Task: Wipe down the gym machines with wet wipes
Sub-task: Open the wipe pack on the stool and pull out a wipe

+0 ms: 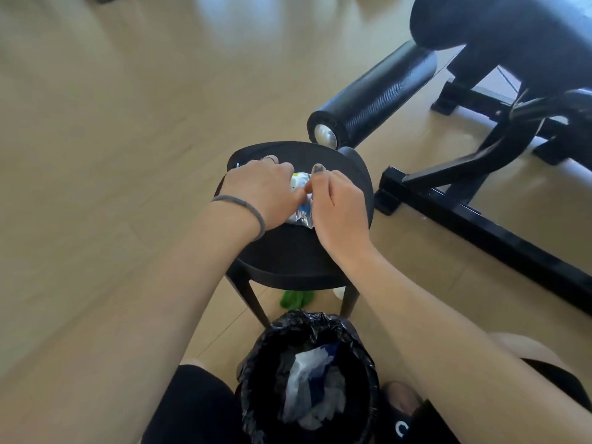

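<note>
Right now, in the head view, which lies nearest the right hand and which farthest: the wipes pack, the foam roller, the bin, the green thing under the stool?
From the right hand:
1. Wipes pack, at its fingertips on the stool.
2. Foam roller, beyond, up right.
3. Green thing, on the floor under the stool.
4. Bin, nearest the person's knees.
Roller and green thing are close to call.

Pale wood floor (96, 123) reflecting soft daylight; black stool (288, 261) stands there.
</note>
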A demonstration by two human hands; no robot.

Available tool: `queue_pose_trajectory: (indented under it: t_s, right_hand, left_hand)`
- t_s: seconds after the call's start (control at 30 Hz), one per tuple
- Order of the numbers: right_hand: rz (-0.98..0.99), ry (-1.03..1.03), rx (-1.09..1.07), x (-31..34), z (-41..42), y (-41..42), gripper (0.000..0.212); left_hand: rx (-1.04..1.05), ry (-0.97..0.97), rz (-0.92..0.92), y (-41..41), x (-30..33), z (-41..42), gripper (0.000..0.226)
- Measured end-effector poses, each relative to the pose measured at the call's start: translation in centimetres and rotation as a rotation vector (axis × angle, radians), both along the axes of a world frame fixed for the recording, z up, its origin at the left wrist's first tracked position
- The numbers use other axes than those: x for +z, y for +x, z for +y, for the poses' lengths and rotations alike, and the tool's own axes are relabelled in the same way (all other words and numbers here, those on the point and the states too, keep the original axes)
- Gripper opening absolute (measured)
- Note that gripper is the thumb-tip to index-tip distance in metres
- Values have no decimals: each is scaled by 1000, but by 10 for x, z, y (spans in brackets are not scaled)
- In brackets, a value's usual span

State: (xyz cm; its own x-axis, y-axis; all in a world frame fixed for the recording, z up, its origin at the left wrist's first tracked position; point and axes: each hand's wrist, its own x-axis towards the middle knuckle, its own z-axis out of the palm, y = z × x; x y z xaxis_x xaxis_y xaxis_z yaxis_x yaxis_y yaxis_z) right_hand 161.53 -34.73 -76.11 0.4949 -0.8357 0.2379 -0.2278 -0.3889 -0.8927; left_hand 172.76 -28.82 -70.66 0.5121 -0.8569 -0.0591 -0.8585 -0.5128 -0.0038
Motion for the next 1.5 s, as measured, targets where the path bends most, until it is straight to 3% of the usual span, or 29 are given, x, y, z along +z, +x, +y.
queue_pose_trajectory:
  t_s: [0.27, 0.43, 0.53, 0.73, 0.97, 1.17, 1.3, 1.5]
  right_hand:
    - [18, -54, 11, -1, 0, 0, 43]
    - [43, -95, 43, -2, 0, 0, 40]
    - [56, -127, 45, -3, 0, 0, 43]
    - [107, -213, 32, -6, 0, 2, 49]
    - [207, -301, 32, -7, 2, 2, 39]
    - [303, -152, -27, -5, -1, 12, 31]
    - [394, -316, -14, -8, 1, 13, 26]
    - [508, -552, -36, -8, 6, 14, 43]
  left_hand:
    - [-130, 68, -83, -4, 7, -5, 18]
    - [-105, -68, 13, -2, 3, -1, 27]
    - [-56, -179, 189, 8, -2, 1, 35]
    - [-46, -309, 287, 9, -5, 7, 28]
    - [-13, -305, 434, 15, 5, 16, 29]
    - [-59, -338, 522, 14, 0, 17, 27]
    - [-76, -352, 486, 16, -3, 19, 32]
    - [-68, -379, 492, 21, -4, 22, 29]
